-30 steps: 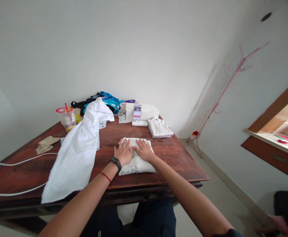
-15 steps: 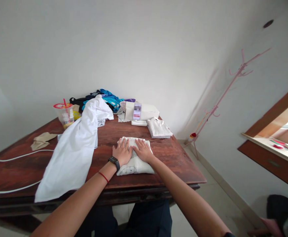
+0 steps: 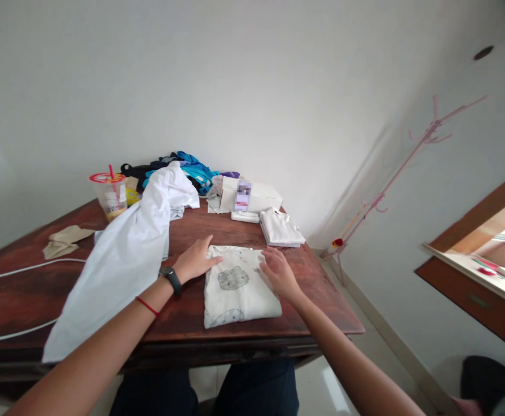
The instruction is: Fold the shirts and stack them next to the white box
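Note:
A folded white garment (image 3: 241,303) with grey printed shapes lies flat near the table's front edge. At its upper left corner is my left hand (image 3: 195,260), fingers stretched out and the thumb over the cloth's edge. My right hand (image 3: 279,273) rests along the opposite side, its fingers slightly bent and apart over the fabric's edge. Neither hand grips the cloth. To the left, a long white garment (image 3: 122,277) is spread loosely across the wooden table (image 3: 317,306). Behind my right hand sits another folded white garment (image 3: 281,227).
A plastic cup with a straw (image 3: 111,196) stands at the back left, beside a heap of blue and black clothes (image 3: 196,170). Nearby are a white box (image 3: 259,195), a beige cloth (image 3: 66,241) and white cables (image 3: 27,268). A pink coat rack (image 3: 397,167) leans in view at right.
My hands have moved apart from the middle of the folded garment to its two sides, uncovering the grey print. The garment appears slightly lower in the view.

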A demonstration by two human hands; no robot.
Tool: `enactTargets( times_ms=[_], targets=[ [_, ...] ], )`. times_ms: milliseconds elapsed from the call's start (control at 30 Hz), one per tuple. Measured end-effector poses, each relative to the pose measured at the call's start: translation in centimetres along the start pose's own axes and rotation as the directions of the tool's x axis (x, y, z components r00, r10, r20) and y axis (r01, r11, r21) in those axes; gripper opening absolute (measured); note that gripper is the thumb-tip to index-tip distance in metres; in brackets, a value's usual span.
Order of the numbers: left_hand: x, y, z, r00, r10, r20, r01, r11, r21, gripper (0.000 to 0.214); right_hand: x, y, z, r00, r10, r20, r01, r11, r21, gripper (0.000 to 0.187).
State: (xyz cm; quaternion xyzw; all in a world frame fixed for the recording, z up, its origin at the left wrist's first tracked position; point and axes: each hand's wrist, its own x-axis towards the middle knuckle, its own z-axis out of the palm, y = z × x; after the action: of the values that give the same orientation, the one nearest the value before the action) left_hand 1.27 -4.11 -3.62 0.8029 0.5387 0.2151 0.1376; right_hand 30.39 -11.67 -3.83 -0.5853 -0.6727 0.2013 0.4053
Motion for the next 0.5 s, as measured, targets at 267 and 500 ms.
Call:
enactTargets(
  times_ms=[267, 500],
  targets=[
    [2.6, -0.2, -1.3, 0.883, -0.245, 0.401, 0.410, 0.817, -0.405, 0.131, -3.0, -0.7, -2.4, 0.778, 0.483, 0.402, -0.622, 0.500, 0.603, 0.047],
    [3.3, 0.1, -0.9, 0.945, -0.004, 0.327, 0.246, 0.666, -0.704, 0.092, -0.4, -1.5, -1.4, 0.744, 0.345, 0.572, -0.666, 0.437, 0.604, 0.028]
  ],
)
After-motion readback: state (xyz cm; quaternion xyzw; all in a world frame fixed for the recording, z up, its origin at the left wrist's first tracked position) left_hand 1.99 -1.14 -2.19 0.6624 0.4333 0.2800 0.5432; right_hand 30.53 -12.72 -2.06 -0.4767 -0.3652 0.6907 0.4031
